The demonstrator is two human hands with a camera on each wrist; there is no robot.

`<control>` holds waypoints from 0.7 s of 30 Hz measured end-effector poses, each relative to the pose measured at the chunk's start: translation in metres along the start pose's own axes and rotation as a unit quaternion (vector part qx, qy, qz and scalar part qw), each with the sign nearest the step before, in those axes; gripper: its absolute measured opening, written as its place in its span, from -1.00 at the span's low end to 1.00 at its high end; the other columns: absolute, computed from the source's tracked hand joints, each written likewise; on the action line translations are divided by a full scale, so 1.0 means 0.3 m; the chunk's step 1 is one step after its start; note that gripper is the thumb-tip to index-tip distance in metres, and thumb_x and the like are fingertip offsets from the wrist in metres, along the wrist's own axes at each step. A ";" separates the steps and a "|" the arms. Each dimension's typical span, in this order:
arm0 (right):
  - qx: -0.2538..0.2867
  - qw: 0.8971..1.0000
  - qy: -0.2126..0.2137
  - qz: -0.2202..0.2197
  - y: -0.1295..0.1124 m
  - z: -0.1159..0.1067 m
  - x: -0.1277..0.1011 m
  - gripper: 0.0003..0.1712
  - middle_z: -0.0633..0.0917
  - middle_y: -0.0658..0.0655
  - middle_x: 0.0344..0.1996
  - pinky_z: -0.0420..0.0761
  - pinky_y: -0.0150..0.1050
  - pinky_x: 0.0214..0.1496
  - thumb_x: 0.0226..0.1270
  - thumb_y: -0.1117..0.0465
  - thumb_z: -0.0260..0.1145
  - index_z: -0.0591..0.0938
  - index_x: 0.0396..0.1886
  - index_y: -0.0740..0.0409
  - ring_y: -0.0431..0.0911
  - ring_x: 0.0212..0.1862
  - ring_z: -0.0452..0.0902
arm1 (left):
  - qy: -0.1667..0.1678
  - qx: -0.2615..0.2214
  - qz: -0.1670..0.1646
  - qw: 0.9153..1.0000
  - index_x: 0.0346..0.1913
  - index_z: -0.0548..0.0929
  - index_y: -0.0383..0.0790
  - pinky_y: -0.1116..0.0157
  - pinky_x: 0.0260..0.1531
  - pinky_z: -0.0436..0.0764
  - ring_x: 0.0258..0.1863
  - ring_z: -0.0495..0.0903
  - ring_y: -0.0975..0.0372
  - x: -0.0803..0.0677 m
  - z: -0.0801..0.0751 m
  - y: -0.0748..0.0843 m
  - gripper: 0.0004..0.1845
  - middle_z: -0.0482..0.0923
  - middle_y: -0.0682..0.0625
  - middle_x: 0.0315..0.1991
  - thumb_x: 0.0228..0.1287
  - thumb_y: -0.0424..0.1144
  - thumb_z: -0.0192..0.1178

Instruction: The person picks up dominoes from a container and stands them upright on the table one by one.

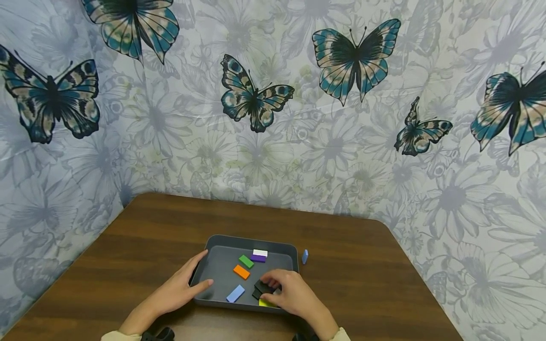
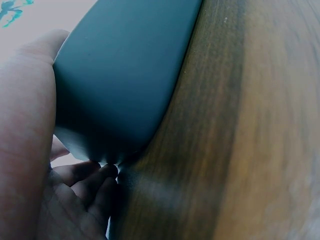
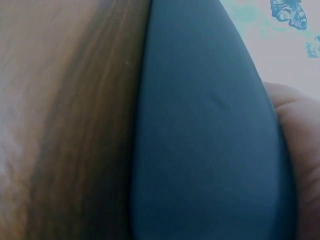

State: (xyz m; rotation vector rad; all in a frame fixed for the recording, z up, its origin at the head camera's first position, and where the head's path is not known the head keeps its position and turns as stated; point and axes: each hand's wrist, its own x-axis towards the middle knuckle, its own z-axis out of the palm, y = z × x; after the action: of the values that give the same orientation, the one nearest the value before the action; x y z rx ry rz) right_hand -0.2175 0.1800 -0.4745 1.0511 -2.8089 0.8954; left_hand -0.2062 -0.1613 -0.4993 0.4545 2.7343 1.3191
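Note:
A dark grey tray (image 1: 251, 239) holds small flat blocks in several colours. In the head view my left hand (image 1: 179, 286) grips the tray's left side, thumb over the rim; the left wrist view shows its fingers (image 2: 90, 187) against the outer wall. My right hand (image 1: 294, 291) reaches over the near right rim, thumb and fingers pinching at a black block (image 1: 265, 287) in a small black group. A yellow block (image 1: 265, 303) lies partly hidden under this hand. In the right wrist view, the tray's outer wall (image 3: 210, 125) hides the fingertips.
Inside the tray lie a light blue block (image 1: 235, 293), an orange block (image 1: 241, 272), a green block (image 1: 246, 261), a purple block (image 1: 258, 258) and a white block (image 1: 260, 253). Another blue block (image 1: 304, 256) stands on the wooden table (image 1: 362, 284), right of the tray.

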 end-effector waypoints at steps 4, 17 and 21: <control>-0.003 1.000 -0.004 0.003 -0.001 -0.001 0.000 -0.66 0.75 -0.16 -0.15 0.66 -0.43 -0.09 0.24 0.06 0.59 0.75 -0.02 -0.01 -0.41 -0.20 0.60 | 0.003 0.001 0.007 1.000 0.65 0.05 -0.18 -0.39 0.34 0.24 0.54 0.13 -0.33 0.001 0.002 -0.005 -0.04 0.04 -0.36 0.61 0.43 0.18 0.25; -0.017 1.000 -0.006 -0.002 -0.008 -0.005 0.002 -0.74 0.76 -0.17 -0.18 0.64 -0.42 -0.14 0.25 0.11 0.58 0.77 -0.08 -0.04 -0.40 -0.23 0.57 | 0.002 -0.013 0.011 1.000 0.66 0.03 -0.18 -0.39 0.35 0.23 0.55 0.10 -0.32 0.006 0.009 -0.017 -0.04 0.02 -0.36 0.62 0.44 0.17 0.25; -0.015 1.000 -0.004 -0.003 -0.008 -0.005 0.001 -0.77 0.76 -0.16 -0.19 0.64 -0.42 -0.14 0.27 0.15 0.56 0.77 -0.09 -0.04 -0.40 -0.23 0.57 | 0.003 -0.013 0.010 1.000 0.66 0.03 -0.17 -0.39 0.35 0.23 0.55 0.11 -0.31 0.005 0.009 -0.016 -0.04 0.03 -0.35 0.61 0.43 0.17 0.25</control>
State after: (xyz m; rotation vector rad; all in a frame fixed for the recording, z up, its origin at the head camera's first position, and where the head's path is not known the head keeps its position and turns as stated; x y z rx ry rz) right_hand -0.2167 0.1792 -0.4720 1.0596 -2.8145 0.8479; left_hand -0.2083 -0.1615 -0.5045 0.4768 2.7212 1.3616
